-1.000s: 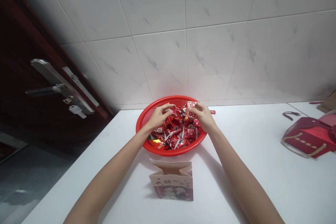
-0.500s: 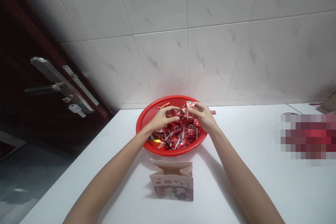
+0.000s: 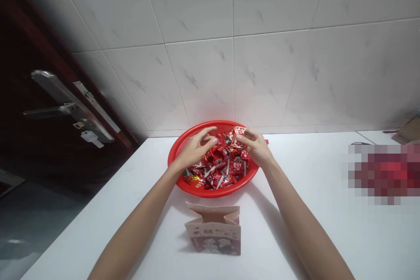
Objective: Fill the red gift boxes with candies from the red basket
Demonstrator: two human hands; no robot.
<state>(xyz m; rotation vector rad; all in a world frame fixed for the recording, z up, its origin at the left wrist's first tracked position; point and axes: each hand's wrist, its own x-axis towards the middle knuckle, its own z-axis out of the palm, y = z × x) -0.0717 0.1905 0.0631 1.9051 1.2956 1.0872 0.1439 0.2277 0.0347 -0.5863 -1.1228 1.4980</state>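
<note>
A red plastic basket (image 3: 175, 157) with mesh sides stands against the wall, filled with red-wrapped candies (image 3: 226, 168). My right hand (image 3: 259, 146) is over its right side, with thumb and fingers closed on a red-and-white patterned candy packet (image 3: 238, 134). Above the left part of the heap hovers my left hand (image 3: 195, 146), thumb and fingers apart and nothing visible between them. In front of the basket a small paper gift bag (image 3: 215, 238) stands upright, its mouth unfolded and printed figures on its front. Neither hand touches the bag.
Everything stands on a white tabletop (image 3: 302, 175) against a tiled wall (image 3: 272, 83). To the right is a blurred-out red patch (image 3: 387, 173), with a brown cardboard box (image 3: 408, 131) behind it. A dark door with a metal handle (image 3: 49, 111) and keys is at left.
My left hand has drawn back to the left, out of the candies, and its fingers have spread. My right hand keeps the patterned packet in nearly the same place.
</note>
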